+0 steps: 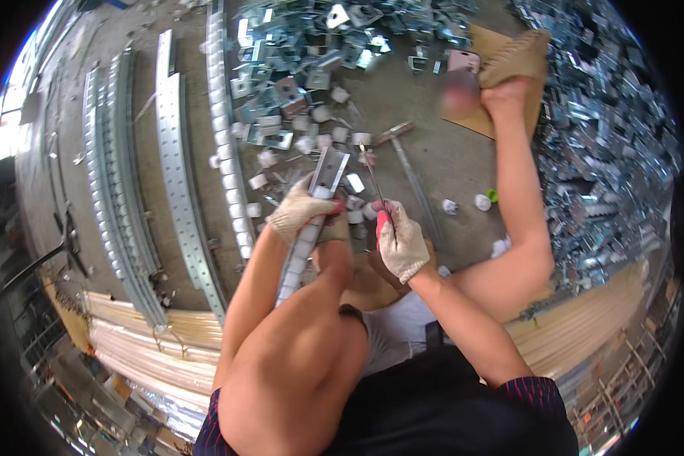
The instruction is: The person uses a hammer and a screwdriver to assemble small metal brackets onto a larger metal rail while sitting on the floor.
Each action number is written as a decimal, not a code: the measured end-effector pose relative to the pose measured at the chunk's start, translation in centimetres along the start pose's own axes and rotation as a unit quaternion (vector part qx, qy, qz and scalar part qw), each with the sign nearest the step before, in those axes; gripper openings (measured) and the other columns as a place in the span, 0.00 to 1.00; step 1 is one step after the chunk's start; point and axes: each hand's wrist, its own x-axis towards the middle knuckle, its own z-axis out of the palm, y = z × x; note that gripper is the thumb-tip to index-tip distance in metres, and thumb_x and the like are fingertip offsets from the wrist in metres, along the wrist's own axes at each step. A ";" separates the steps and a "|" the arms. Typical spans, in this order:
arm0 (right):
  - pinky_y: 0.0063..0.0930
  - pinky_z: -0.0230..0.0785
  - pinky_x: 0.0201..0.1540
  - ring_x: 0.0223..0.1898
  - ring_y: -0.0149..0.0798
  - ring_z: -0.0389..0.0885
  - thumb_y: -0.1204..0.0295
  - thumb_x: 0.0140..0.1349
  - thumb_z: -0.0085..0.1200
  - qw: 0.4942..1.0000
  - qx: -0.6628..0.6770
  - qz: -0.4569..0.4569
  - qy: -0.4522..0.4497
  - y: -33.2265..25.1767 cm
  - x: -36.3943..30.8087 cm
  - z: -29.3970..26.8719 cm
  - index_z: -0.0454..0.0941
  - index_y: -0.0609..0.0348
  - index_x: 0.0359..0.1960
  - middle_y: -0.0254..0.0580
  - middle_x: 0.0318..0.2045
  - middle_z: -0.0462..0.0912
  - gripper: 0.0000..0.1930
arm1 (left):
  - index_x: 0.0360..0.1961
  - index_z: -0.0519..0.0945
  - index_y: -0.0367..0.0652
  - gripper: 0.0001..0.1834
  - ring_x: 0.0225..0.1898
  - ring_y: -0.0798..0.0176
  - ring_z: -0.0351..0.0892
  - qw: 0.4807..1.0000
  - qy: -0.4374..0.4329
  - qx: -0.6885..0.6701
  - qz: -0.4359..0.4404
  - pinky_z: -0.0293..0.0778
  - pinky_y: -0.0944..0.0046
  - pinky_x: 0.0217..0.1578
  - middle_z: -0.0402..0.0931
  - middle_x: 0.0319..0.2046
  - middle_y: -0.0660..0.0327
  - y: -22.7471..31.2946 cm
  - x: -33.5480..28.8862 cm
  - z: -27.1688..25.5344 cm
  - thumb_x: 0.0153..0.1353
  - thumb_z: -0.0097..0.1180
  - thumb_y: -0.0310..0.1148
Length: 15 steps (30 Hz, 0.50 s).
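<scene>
My left hand (302, 209), in a cream glove with pinkish fingertips, is closed around a silver metal channel (329, 167). White roller-like pieces (301, 249) line the channel from the hand back towards my raised left leg, while its far end shows bare metal. To the right, my right hand (403, 247), gloved alike, grips a thin metal rod (374, 176). The rod points up and away from me; its handle, if any, is hidden in the fist. Loose white rollers (304, 144) lie just beyond both hands.
A hammer (414, 171) lies right of the rod. Small bent metal brackets (304, 76) heap at the far side, with another big pile (612, 175) on the right. Long metal rails (176, 152) lie at left. A pink phone (463, 61) rests on cardboard (475, 121) near my foot.
</scene>
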 end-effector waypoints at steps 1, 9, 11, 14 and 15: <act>0.35 0.76 0.32 0.26 0.42 0.83 0.72 0.78 0.51 0.997 -0.068 -0.023 0.030 0.9 0.1 -0.8 0.78 0.58 0.55 0.40 0.27 0.82 0.09 | 0.62 0.79 0.42 0.34 0.37 0.67 0.85 0.999 0.034 0.006 -0.009 0.83 0.64 0.41 0.86 0.41 0.61 0.1 -0.2 0.2 0.53 0.78 0.25; 0.53 0.77 0.55 0.52 0.60 0.82 0.66 0.72 0.55 0.960 -0.280 0.029 -0.014 4.0 -1.0 -6.4 0.75 0.56 0.62 0.54 0.50 0.83 0.19 | 0.64 0.78 0.36 0.37 0.45 0.64 0.86 0.999 0.046 0.001 0.004 0.82 0.63 0.48 0.86 0.48 0.57 -2.8 0.2 -0.4 0.57 0.80 0.39; 0.53 0.77 0.55 0.52 0.60 0.82 0.67 0.72 0.55 0.960 -0.275 0.014 0.038 3.4 -0.8 -7.8 0.76 0.55 0.61 0.54 0.51 0.82 0.18 | 0.63 0.78 0.35 0.38 0.46 0.59 0.87 0.991 0.067 0.109 0.031 0.82 0.60 0.49 0.85 0.49 0.53 -1.5 -0.4 0.6 0.55 0.80 0.43; 0.52 0.77 0.56 0.53 0.58 0.82 0.65 0.73 0.52 0.908 -0.406 0.056 0.082 2.7 0.6 -11.5 0.78 0.54 0.62 0.54 0.51 0.82 0.19 | 0.59 0.80 0.35 0.39 0.48 0.49 0.87 0.901 0.134 0.389 0.137 0.81 0.54 0.52 0.85 0.49 0.47 0.2 -1.9 2.4 0.51 0.81 0.47; 0.52 0.77 0.56 0.54 0.58 0.82 0.63 0.73 0.52 0.881 -0.461 0.077 0.075 3.9 1.2 -13.0 0.78 0.53 0.62 0.55 0.52 0.81 0.19 | 0.58 0.80 0.34 0.38 0.49 0.47 0.86 0.846 0.175 0.468 0.183 0.80 0.53 0.52 0.85 0.48 0.47 0.0 -2.1 2.3 0.51 0.80 0.47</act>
